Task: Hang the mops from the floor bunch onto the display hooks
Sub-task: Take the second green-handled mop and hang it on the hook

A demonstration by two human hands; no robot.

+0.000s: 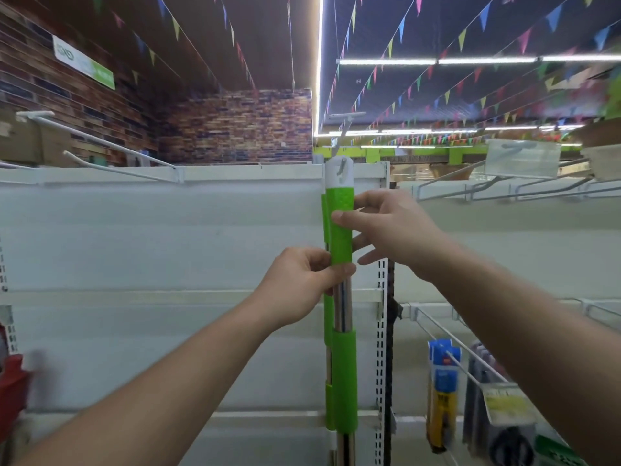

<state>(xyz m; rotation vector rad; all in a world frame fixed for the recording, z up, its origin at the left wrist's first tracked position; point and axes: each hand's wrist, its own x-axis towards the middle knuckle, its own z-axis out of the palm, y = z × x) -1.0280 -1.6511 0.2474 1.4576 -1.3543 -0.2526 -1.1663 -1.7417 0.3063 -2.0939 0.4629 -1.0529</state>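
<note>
Nearest the camera, two bare forearms reach up and forward. The left hand [299, 284] curls round the mop [342, 378] just where its upper green sleeve [341, 237] ends and the bare metal shaft [342, 309] begins. The right hand [389, 230] sits higher; its thumb lies across the front of that sleeve and its forefinger against the side, pinching it, with the other fingers spread loosely behind.

The mop stands upright between the hands. Its white cap [337, 178] is up at the display hook [340, 142], whose wire seems to pass through the cap's eye; the mop head is out of view below. A second green handle [327, 317] hangs close behind; whether the two touch, I cannot tell.

The handle looks stiff and light, probably a hollow tube. Any weight likely sits low at the head, so it may swing once let go. The textured sleeves offer a sure hold; the polished metal looks slippery. The better grip is on the upper sleeve near the cap, to steer the eye along the wire, with the other hand lower to steady it.

Behind stands the white back panel [201, 230]. More wire hooks [100, 142] jut out at the left, and packaged goods [442, 375] hang lower right. Farthest off are a brick wall [235, 126] and coloured bunting [403, 28].
</note>
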